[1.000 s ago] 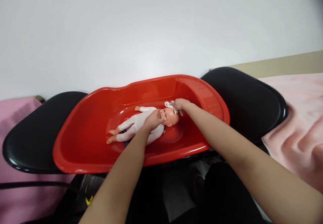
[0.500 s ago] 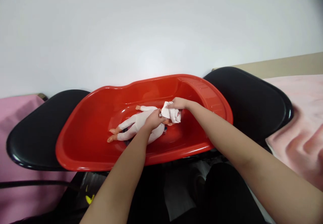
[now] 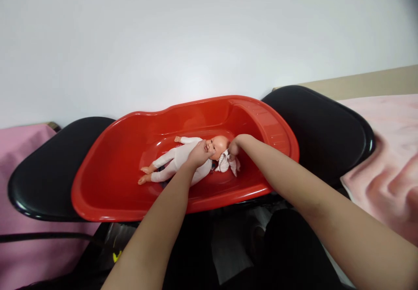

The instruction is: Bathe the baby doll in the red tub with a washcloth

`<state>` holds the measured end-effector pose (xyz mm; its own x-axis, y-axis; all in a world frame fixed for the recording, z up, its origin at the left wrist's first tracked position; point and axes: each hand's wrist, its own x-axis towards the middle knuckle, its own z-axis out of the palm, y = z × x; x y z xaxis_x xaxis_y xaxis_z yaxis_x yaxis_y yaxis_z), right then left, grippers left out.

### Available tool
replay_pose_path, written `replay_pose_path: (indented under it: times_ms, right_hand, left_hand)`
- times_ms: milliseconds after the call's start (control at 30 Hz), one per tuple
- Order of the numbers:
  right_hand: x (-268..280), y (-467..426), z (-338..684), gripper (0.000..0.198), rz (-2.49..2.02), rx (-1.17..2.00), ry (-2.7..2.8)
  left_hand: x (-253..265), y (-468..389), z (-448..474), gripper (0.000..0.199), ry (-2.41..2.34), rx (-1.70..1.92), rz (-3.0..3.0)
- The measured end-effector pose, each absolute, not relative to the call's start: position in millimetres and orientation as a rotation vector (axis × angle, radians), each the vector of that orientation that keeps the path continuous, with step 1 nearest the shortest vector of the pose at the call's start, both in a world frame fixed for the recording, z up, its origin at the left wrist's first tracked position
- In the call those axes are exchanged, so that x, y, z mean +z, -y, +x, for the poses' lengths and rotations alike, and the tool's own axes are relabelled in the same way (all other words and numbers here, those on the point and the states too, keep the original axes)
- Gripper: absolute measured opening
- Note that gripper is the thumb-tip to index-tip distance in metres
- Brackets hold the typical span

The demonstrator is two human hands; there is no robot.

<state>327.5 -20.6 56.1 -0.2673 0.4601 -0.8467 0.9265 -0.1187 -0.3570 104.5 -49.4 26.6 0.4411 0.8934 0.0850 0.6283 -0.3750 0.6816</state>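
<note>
The right hand (image 3: 234, 147) pinches a white cloth (image 3: 224, 162) beside the head of a doll (image 3: 187, 154) in the red tub (image 3: 107, 172), the left hand (image 3: 197, 155) at the chin, grip unclear

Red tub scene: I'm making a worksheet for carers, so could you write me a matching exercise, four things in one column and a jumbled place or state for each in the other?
Column 1
1. Left hand
2. White cloth
3. Doll
4. Red tub

Column 2
A. Lying stretched out, dressed in white
B. With a black panel at each end
C. Gathered in the right hand
D. Against the doll, just below its face

Right pairs: 1-D, 2-C, 3-A, 4-B
</note>
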Motion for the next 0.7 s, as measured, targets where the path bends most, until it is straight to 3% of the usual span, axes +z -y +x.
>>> replay_pose_path:
  times_ms: [200,433,567,700]
  right_hand:
    - [63,22,334,0.026,1.506,-1.402,-1.471]
    - [84,29,327,0.021,2.041,-0.816,-2.060]
    - [86,28,318,0.034,2.027,-1.112,-2.499]
    - [80,26,317,0.033,2.035,-0.992,-2.311]
  left_hand:
    - [26,51,103,0.021,-1.271,0.626,2.089]
    - [29,53,100,0.021,-1.257,0.585,2.159]
    - [33,56,102,0.024,-1.272,0.561,2.141]
    - [34,57,102,0.027,-1.304,0.520,2.145]
